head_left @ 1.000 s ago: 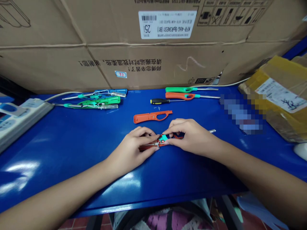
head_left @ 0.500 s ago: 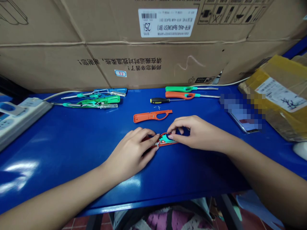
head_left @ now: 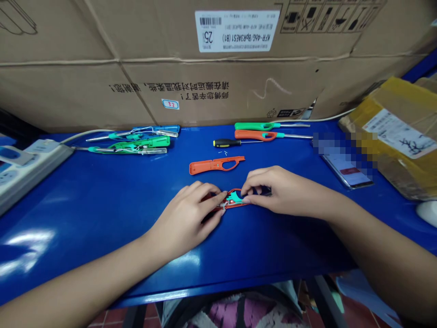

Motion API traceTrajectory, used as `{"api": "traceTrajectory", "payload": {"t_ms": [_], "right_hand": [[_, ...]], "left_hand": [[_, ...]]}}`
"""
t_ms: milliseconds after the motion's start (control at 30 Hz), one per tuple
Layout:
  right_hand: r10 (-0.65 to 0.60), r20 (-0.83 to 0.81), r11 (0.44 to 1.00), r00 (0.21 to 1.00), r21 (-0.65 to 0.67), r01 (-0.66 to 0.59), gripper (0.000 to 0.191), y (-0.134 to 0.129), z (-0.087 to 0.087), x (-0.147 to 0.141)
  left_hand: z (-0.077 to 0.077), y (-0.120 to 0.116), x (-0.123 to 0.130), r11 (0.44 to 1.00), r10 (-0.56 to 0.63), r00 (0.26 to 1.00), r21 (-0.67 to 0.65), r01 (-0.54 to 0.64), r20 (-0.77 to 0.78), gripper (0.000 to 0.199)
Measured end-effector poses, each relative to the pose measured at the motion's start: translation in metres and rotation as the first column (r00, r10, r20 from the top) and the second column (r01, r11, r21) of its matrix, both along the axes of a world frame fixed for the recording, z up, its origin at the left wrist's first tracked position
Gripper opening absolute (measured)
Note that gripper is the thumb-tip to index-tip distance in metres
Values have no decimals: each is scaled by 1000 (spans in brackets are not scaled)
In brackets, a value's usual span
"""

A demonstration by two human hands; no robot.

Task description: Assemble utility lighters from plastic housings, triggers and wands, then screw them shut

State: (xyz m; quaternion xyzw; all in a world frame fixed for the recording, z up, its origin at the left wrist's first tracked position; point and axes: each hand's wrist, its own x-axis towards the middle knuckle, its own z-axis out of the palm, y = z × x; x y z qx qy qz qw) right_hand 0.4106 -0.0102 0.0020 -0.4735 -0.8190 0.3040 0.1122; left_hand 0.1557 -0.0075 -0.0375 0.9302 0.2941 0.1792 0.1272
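Note:
An opened orange long-neck lighter (head_left: pixel 232 203) lies on the table between my hands, its teal trigger and some inner parts exposed. My left hand (head_left: pixel 194 212) is closed around its left end, thumb and fingers covering much of that half. At the right end, my right hand (head_left: pixel 273 189) is closed in a pinch beside the trigger loop; its fingers hide the tip side. Behind them rests the loose orange shell half (head_left: pixel 213 165), inner side up. A black-and-yellow screwdriver (head_left: pixel 227 143) lies beyond it, with small screws (head_left: pixel 223 152) close by.
Closed green (head_left: pixel 252 126) and orange (head_left: pixel 254 135) lighters lie at the back. Opened blue (head_left: pixel 170 129) and green (head_left: pixel 159 142) ones are at left, near a power strip (head_left: pixel 37 157). A phone (head_left: pixel 348 168) and taped parcel (head_left: pixel 392 136) sit right; a large carton (head_left: pixel 85 100) walls the back.
My right fingers have shifted slightly right along the lighter, uncovering more of the teal trigger and orange loop. My left hand stays in place.

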Motion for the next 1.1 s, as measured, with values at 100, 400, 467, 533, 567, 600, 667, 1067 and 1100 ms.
{"api": "traceTrajectory", "payload": {"t_ms": [100,400,467,533,567,600,667,1067,1100], "right_hand": [[10,48,999,999,33,-11,3,-1,4,5],[101,152,994,983,31,-107,9,-3,5,4],[99,155,994,983,27,-104,9,-3,6,4],[109,160,993,981,24,-114,10,-4,7,4],[111,161,993,981,26,-116,11,-4,8,4],[110,163,993,981,30,-116,11,-5,8,4],[105,166,993,981,38,-112,11,-6,9,4],[187,236,965,954,141,-224,12,-5,8,4],[195,229,961,954,152,-233,13,-5,9,4]], "left_hand": [[-1,0,-1,1000,-1,1000,-5,1,5,30],[-3,2,-1,1000,-2,1000,-21,3,24,30],[-3,1,-1,1000,-2,1000,-26,3,21,30],[-3,1,-1,1000,-3,1000,-30,3,18,30],[-3,1,-1,1000,-2,1000,-29,3,19,30],[-3,1,-1,1000,-2,1000,-28,3,21,30],[-3,1,-1,1000,-1,1000,-24,1,28,29],[-4,2,-2,1000,-4,999,-30,5,39,31],[-4,2,-2,1000,-5,999,-31,6,40,31]]}}
